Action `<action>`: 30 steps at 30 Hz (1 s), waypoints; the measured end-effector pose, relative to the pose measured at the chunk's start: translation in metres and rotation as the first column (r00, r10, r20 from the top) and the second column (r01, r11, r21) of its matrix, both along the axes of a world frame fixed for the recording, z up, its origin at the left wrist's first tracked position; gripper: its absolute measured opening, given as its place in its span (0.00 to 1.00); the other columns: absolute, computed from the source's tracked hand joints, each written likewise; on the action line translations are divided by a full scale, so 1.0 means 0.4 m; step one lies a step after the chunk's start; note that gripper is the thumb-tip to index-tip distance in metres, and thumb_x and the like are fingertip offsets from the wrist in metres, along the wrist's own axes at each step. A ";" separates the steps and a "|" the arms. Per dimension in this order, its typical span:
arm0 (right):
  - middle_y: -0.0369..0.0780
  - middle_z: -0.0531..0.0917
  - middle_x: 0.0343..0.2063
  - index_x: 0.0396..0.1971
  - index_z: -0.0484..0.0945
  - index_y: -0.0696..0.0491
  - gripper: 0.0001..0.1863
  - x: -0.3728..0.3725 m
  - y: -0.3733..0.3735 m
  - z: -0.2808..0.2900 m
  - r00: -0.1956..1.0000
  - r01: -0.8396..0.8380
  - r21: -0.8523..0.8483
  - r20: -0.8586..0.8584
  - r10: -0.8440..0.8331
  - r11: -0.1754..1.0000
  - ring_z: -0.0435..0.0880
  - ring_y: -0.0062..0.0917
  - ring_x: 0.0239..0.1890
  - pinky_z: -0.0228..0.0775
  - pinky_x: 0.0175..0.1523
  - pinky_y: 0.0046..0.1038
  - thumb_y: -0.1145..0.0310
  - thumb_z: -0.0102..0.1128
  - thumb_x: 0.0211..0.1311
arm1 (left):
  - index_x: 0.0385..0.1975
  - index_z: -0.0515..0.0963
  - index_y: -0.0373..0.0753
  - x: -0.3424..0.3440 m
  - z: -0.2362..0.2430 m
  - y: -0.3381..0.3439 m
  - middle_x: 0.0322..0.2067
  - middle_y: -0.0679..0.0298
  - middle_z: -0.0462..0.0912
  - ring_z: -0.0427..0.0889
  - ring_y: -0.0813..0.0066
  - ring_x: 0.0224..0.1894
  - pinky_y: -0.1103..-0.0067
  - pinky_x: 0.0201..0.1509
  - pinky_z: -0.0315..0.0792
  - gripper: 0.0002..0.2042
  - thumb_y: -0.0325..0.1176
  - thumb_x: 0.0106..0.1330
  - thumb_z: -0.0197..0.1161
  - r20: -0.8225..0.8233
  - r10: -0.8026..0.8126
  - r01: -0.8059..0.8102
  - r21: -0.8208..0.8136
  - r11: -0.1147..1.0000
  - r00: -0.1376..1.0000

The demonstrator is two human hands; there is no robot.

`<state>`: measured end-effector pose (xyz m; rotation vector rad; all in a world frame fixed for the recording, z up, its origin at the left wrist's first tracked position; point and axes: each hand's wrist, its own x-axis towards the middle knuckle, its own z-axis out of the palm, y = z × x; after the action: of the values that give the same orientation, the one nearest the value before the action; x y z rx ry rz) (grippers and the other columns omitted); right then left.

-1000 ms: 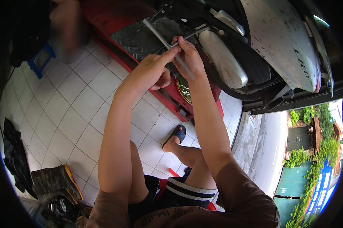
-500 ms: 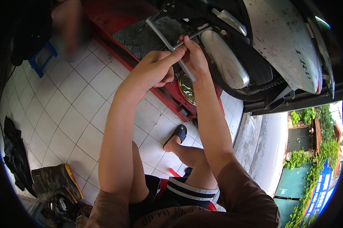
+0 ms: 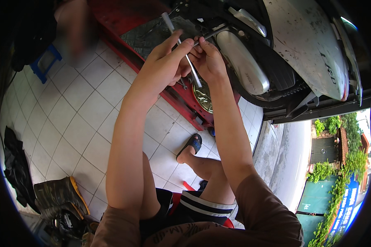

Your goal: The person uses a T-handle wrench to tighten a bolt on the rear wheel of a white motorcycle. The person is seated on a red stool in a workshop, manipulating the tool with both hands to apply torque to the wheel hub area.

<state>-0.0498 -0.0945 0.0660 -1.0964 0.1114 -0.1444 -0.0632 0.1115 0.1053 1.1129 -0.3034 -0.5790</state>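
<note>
A metal T-handle wrench (image 3: 194, 71) is in both my hands, its crossbar slanting and its shaft running toward the motorbike (image 3: 304, 45). My left hand (image 3: 165, 64) is closed at the crossbar, thumb lying over it and index finger reaching across. With my right hand (image 3: 210, 59) I pinch the shaft between thumb and fingers, just beyond the crossbar. Where the shaft's far end meets the motorbike is hard to make out, beside a silver elongated cover (image 3: 245, 68).
Under the bike is a red platform (image 3: 130, 61) with a patterned metal plate (image 3: 138, 43). A round gold-coloured dish (image 3: 202, 98) and a spanner (image 3: 183, 85) lie near my wrists. A blue stool (image 3: 45, 66) stands far left; boots (image 3: 60, 195) are near left. Another person's blurred limb (image 3: 72, 29) shows.
The crossbar has turned a little steeper. My left hand has shifted slightly up, its index finger now stretched across the bar. My right hand stays on the shaft.
</note>
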 end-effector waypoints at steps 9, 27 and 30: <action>0.30 0.64 0.20 0.36 0.72 0.55 0.10 -0.017 -0.007 0.018 1.000 0.017 0.023 0.017 -0.018 1.000 0.60 0.15 0.22 0.54 0.28 0.21 0.64 0.52 0.72 | 0.53 0.75 0.39 0.005 -0.033 0.005 0.17 0.73 0.67 0.56 0.87 0.16 0.85 0.20 0.50 0.22 0.51 0.71 0.55 0.073 -0.089 0.083 0.085 0.993 0.993; 0.30 0.65 0.20 0.37 0.72 0.57 0.09 -0.007 -0.014 0.024 0.995 0.097 0.011 -0.025 -0.097 0.995 0.60 0.15 0.23 0.52 0.26 0.21 0.65 0.51 0.72 | 0.57 0.75 0.39 0.000 -0.040 -0.007 0.18 0.76 0.64 0.57 0.88 0.20 0.85 0.22 0.51 0.22 0.46 0.70 0.58 0.137 -0.145 0.142 0.029 0.989 0.980; 0.31 0.65 0.21 0.37 0.72 0.57 0.09 0.014 -0.024 0.027 0.996 0.084 0.059 -0.006 -0.084 0.995 0.60 0.16 0.23 0.53 0.27 0.21 0.65 0.51 0.72 | 0.64 0.68 0.41 0.011 -0.056 -0.015 0.18 0.75 0.62 0.58 0.88 0.20 0.85 0.22 0.50 0.25 0.46 0.71 0.57 0.105 -0.209 0.189 0.177 0.966 0.972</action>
<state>-0.0444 -0.1039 0.0769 -1.0330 0.1638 -0.2131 -0.0588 0.1056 0.0828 1.2911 -0.4848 -0.7255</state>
